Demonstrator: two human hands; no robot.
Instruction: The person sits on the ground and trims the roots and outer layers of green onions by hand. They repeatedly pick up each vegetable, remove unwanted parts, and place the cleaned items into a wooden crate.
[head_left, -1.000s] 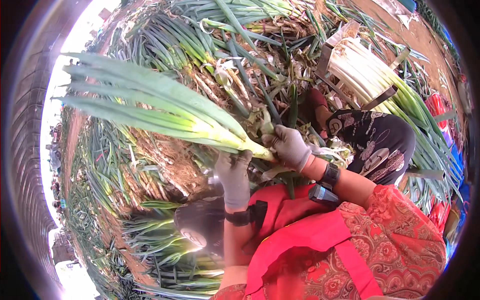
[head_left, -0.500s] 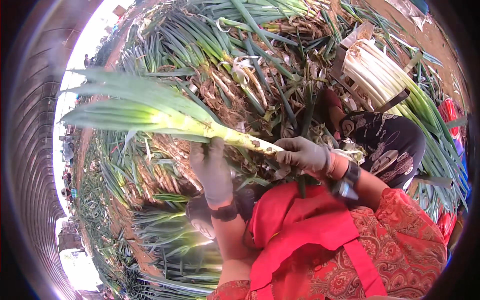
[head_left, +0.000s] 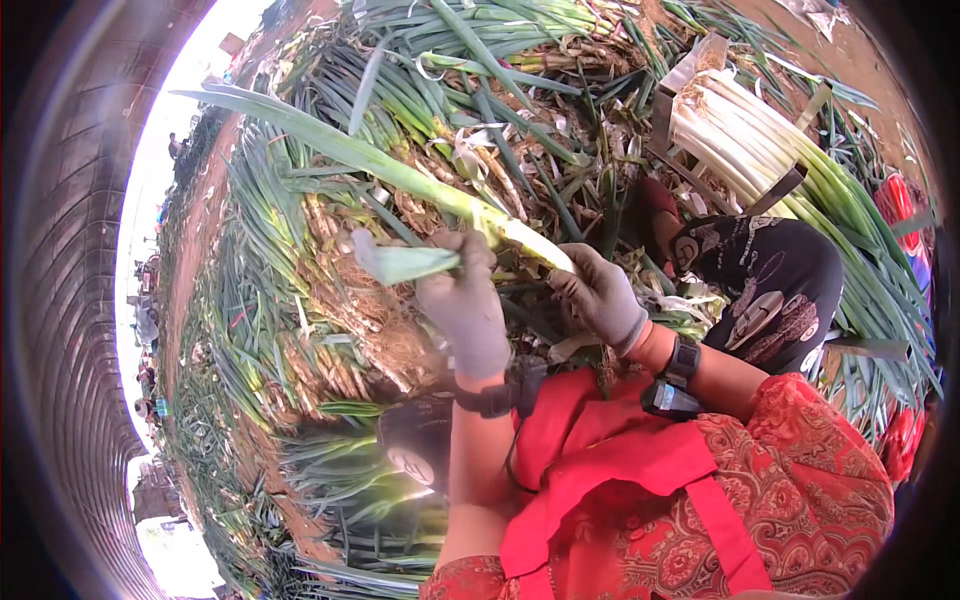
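A long green onion (head_left: 385, 168) slants across the middle, its green leaf pointing to the upper left and its pale end at my right hand (head_left: 603, 297). That hand, in a grey glove, is closed on the pale end. My left hand (head_left: 466, 300), gloved the same way, is closed just below the stalk. From its fist a loose, blurred green onion leaf (head_left: 405, 262) sticks out to the left. The left fingers lie against the stalk's lower side; whether they also grip it I cannot tell.
Heaps of green onions (head_left: 270, 230) with dirty roots lie ahead and to the left. At the right, a metal rack (head_left: 664, 120) holds a bundle of cleaned green onions (head_left: 740, 135). My patterned knee (head_left: 765, 275) sits beside it. Leaf scraps litter the ground between.
The broad leaves have come away from the stalk, which looks thinner, with one long leaf left. My left hand has moved right and downward, with a loose leaf in it.
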